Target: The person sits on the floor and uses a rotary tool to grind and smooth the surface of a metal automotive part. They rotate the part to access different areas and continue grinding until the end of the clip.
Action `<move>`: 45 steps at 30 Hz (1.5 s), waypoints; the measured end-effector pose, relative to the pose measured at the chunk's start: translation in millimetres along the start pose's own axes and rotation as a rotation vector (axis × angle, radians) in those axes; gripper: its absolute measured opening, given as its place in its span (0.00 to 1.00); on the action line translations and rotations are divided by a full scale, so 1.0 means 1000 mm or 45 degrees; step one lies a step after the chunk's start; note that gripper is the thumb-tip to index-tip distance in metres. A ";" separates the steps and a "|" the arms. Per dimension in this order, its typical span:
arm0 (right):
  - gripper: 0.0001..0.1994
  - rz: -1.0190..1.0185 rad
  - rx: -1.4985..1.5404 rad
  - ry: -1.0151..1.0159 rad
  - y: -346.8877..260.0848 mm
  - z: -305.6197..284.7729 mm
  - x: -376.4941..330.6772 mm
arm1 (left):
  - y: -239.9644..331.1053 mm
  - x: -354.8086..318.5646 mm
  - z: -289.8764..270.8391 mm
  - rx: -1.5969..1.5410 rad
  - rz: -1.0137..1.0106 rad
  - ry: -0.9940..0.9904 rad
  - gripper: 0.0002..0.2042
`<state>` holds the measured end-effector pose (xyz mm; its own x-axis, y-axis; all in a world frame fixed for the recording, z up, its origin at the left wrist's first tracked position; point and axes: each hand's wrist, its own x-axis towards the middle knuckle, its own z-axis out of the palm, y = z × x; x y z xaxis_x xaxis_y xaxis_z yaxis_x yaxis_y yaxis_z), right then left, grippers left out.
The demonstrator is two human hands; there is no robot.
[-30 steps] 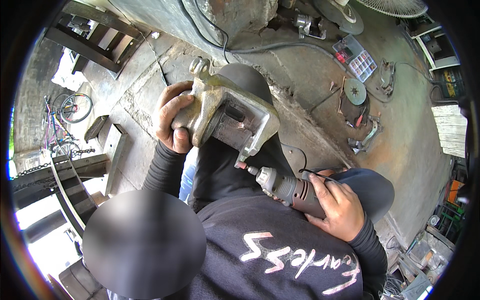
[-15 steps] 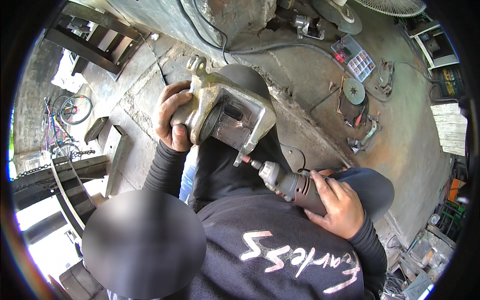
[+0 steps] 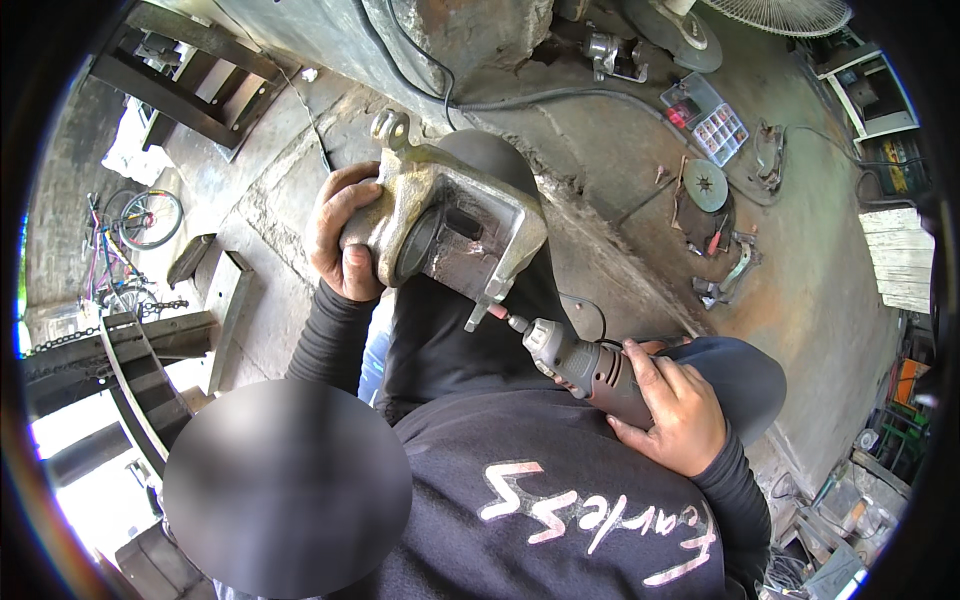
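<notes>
My left hand (image 3: 345, 235) is wrapped around the rounded end of a brake caliper (image 3: 405, 205), a rough gold-grey metal casting with an open window in its middle. The caliper is held up above my dark-clothed legs, with its eyelet lug pointing away from me. In my right hand (image 3: 677, 408) is a grey and dark rotary tool (image 3: 580, 365), gripped round its rear body. Its small pinkish grinding stone (image 3: 498, 312) meets the near corner of the caliper's open frame. Parts of the right hand's fingers are hidden behind the tool.
On the concrete floor ahead to the right lie a parts box (image 3: 715, 130), a round disc (image 3: 706, 185), and another metal caliper (image 3: 612, 57). A thick cable (image 3: 560, 93) crosses the floor. Steel beams (image 3: 230, 320) and a bicycle (image 3: 150, 220) are at left.
The rotary tool's tip has shifted very slightly to the right and away from me along the caliper's corner. The caliper has moved slightly left. Both hands keep their grips.
</notes>
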<state>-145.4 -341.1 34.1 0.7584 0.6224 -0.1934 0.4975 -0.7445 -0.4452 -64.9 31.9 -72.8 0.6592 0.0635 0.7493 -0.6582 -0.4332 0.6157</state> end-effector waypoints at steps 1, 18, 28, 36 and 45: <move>0.42 -0.028 0.002 0.006 0.000 0.000 0.000 | 0.000 0.001 0.000 0.016 0.005 0.006 0.30; 0.41 -0.085 -0.041 -0.048 0.000 -0.006 0.003 | 0.006 0.008 -0.007 0.041 0.132 -0.134 0.30; 0.40 0.001 -0.031 0.020 0.006 0.000 0.010 | 0.009 0.014 -0.004 0.010 0.153 -0.177 0.29; 0.41 0.005 -0.080 0.091 0.018 0.000 0.014 | 0.017 0.048 0.007 0.061 -0.038 -0.342 0.22; 0.43 0.039 -0.117 0.241 0.038 0.015 0.016 | 0.031 0.086 0.027 0.111 -0.433 -0.570 0.15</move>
<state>-120.4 -355.4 1.0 0.8352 0.5489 -0.0341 0.5024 -0.7868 -0.3586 -18.9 -0.5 4.8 0.9312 -0.1668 0.3242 -0.3620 -0.5292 0.7674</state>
